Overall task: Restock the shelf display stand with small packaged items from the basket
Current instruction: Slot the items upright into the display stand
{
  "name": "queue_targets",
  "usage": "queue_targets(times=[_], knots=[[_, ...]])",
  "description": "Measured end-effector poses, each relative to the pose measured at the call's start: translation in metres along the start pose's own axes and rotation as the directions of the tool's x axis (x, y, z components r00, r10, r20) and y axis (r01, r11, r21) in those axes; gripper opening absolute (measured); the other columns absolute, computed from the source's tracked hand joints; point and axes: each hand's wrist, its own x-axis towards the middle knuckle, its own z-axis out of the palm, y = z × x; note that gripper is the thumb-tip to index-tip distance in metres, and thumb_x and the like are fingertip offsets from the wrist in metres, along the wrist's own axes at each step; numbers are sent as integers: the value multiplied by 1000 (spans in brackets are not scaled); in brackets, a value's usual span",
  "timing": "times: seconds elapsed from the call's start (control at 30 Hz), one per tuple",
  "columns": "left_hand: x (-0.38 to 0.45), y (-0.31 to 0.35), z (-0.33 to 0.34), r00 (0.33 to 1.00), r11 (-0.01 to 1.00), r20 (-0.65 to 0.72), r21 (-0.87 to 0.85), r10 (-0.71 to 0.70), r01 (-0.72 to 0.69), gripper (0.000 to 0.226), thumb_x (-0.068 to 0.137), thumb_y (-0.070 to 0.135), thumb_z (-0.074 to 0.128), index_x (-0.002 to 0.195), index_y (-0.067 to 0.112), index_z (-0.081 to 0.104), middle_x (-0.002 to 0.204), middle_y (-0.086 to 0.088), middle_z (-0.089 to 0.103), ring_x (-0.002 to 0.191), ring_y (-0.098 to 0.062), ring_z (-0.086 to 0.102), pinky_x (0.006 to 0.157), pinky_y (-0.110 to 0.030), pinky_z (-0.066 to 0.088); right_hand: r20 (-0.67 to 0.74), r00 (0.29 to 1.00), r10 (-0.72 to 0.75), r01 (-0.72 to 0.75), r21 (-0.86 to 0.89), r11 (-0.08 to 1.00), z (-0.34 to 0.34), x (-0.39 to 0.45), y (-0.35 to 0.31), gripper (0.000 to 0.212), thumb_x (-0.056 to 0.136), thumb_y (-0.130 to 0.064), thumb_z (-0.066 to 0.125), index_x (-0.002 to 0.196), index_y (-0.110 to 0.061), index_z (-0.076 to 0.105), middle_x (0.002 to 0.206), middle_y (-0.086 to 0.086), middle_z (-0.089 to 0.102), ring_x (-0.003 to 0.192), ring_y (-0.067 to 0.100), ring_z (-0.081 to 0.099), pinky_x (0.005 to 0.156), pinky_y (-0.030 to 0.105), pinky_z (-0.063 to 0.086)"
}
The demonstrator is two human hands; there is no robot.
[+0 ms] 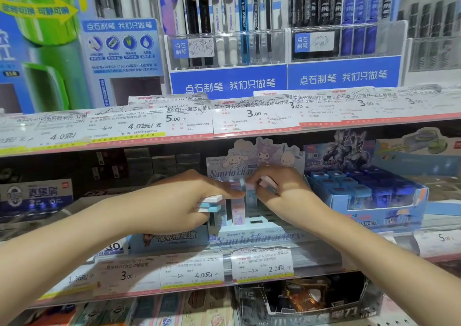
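A pale blue cartoon-character display stand [254,235] sits on the middle shelf, with a few slim pastel packets [237,209] upright in its slots. My left hand [184,198] is closed on a small stack of white, pink and blue packets [210,203] at the stand's left side. To the right of it, my right hand [282,188] pinches a pink packet [267,182] over the stand's slots. The two hands' fingertips nearly touch above the upright packets. No basket is in view.
A blue box of small blue items [369,193] stands right of the stand. Price-tag strips [194,273] line the shelf front below it, and another strip [224,118] runs low overhead. Pen racks [224,31] fill the upper shelf. Dark boxes [162,166] sit behind.
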Motion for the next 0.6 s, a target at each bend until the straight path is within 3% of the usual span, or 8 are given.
queue_targets(times=[0.17, 0.23, 0.3, 0.37, 0.43, 0.47, 0.53, 0.6], knots=[[1, 4, -2, 1000, 999, 1, -39, -14, 14, 37, 85, 15, 53, 120, 25, 58, 118, -3, 65, 109, -21, 60, 94, -40, 48, 187, 978, 92, -98, 26, 995, -15, 3, -5, 15, 89, -19, 54, 97, -23, 65, 104, 3, 67, 96, 18, 61, 84, 36, 51], [2, 6, -5, 1000, 997, 3, -72, -9, 9, 39, 84, 13, 53, 121, 27, 58, 121, -1, 64, 111, -18, 59, 96, -39, 47, 238, 963, 130, -174, 174, 969, -20, -1, -8, 14, 92, -26, 51, 102, -25, 60, 94, 0, 64, 73, 4, 61, 59, 21, 48], [1, 10, -5, 1000, 996, -23, -87, -6, 4, 43, 84, 11, 53, 123, 30, 57, 126, 5, 60, 115, -12, 56, 101, -36, 44, 294, 932, 211, -325, 420, 848, -20, -7, -14, 20, 91, -33, 50, 104, -20, 57, 75, -2, 53, 44, 1, 44, 38, 17, 31], [1, 13, -3, 996, 996, -93, -86, -3, -5, 48, 83, 7, 51, 124, 30, 56, 129, 14, 55, 117, 1, 50, 105, -20, 36, 360, 906, 221, -410, 622, 667, -18, -11, -17, 45, 86, -42, 50, 108, -2, 53, 68, 0, 44, 42, 5, 34, 36, 17, 23], [1, 19, -2, 976, 994, -219, -105, -14, -9, 39, 82, 6, 53, 115, 26, 62, 112, 17, 60, 97, 11, 52, 90, -4, 36, 376, 901, 216, -433, 767, 474, -17, -13, -23, 42, 89, -36, 46, 100, 3, 54, 67, 3, 43, 44, 8, 35, 37, 17, 26], [1, 22, -1, 958, 991, -287, -133, -17, -22, 30, 80, 9, 55, 104, 22, 66, 99, 15, 64, 86, 7, 55, 82, -8, 42, 362, 905, 221, -422, 824, 378, -18, -13, -28, 32, 92, -29, 43, 93, 0, 56, 67, 4, 44, 43, 8, 37, 37, 17, 28], [1, 29, 1, 922, 980, -382, -197, -60, -18, 15, 77, 20, 55, 82, 10, 66, 75, -1, 66, 68, -9, 58, 69, -31, 48, 312, 916, 251, -371, 897, 241, -20, -13, -37, 24, 94, -20, 42, 82, -4, 55, 66, 6, 47, 42, 10, 42, 37, 18, 34], [-1, 39, 1, 895, 940, -409, -340, -180, 34, 27, 78, 29, 62, 67, 4, 62, 55, -5, 57, 50, -10, 47, 52, -29, 44, 251, 921, 298, -315, 930, 191, -19, -12, -44, 24, 94, -17, 43, 75, -7, 54, 62, 6, 51, 41, 10, 45, 38, 18, 40]])
